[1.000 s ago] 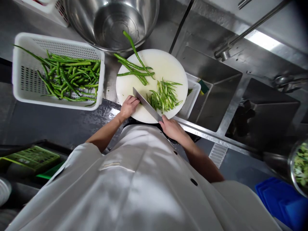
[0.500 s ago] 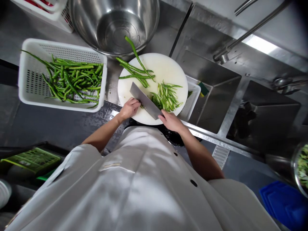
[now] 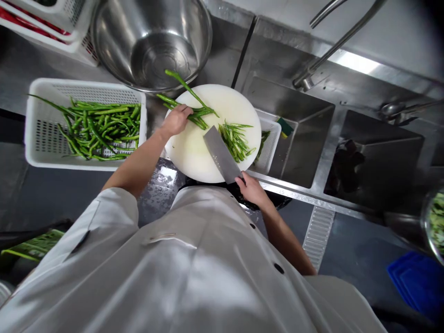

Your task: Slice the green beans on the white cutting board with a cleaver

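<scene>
My right hand (image 3: 251,188) grips the handle of a cleaver (image 3: 222,155), whose blade lies across the round white cutting board (image 3: 189,155). To the right of the blade is a pile of sliced green chili peppers (image 3: 237,141). My left hand (image 3: 177,119) is at the upper left of the board, its fingers curled onto several whole green chili peppers (image 3: 199,112). Their ends stick out past the board's edge toward the steel bowl. The undersides of my left fingers are hidden.
A white basket (image 3: 31,134) of whole green chili peppers stands at the left. Behind the board sits a large steel bowl (image 3: 152,27). Right of the board are another white basket (image 3: 272,150), a sponge (image 3: 285,127), sinks (image 3: 308,143) and a faucet (image 3: 340,44).
My left hand has moved from the board's lower left up to the whole chili peppers. The cleaver has shifted slightly down and right relative to the board. The view has shifted a little.
</scene>
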`<state>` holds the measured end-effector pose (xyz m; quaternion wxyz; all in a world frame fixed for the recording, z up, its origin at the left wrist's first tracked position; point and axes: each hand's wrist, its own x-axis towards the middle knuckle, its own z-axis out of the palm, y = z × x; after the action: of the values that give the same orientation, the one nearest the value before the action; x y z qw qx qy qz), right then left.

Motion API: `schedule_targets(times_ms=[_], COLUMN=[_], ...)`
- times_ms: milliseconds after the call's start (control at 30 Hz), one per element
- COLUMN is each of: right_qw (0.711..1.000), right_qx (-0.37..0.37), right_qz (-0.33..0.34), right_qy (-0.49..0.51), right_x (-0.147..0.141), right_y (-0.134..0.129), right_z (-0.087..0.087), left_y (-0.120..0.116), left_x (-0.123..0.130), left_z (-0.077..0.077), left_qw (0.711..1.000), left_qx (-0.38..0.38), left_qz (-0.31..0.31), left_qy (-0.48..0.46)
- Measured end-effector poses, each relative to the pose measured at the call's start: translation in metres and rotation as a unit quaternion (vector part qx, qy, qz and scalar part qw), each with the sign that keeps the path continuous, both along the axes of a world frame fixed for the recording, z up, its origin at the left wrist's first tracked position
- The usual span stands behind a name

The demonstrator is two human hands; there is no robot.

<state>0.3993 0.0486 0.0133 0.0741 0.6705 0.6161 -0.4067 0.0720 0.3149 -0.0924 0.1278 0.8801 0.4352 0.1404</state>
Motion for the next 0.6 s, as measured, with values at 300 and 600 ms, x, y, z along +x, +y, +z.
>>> schedule_targets(times_ms=[300,600], right_qw=[0.997,0.973], right_qx=[0.005,-0.014], right_qz=[0.018,0.152], right_qy=[-0.068,-0.172], right_x=[0.018,0.014], right_y=[-0.013,-0.019], right_z=[0.016,0.029], left_y=[-0.097,-0.173], left_x=[-0.013,0.04], left_z=[0.018,-0.022], left_qw=[0.998,0.997], left_qx=[0.035,0.014], left_qz=[0.031,0.062], left_qy=[-0.032,-0.033])
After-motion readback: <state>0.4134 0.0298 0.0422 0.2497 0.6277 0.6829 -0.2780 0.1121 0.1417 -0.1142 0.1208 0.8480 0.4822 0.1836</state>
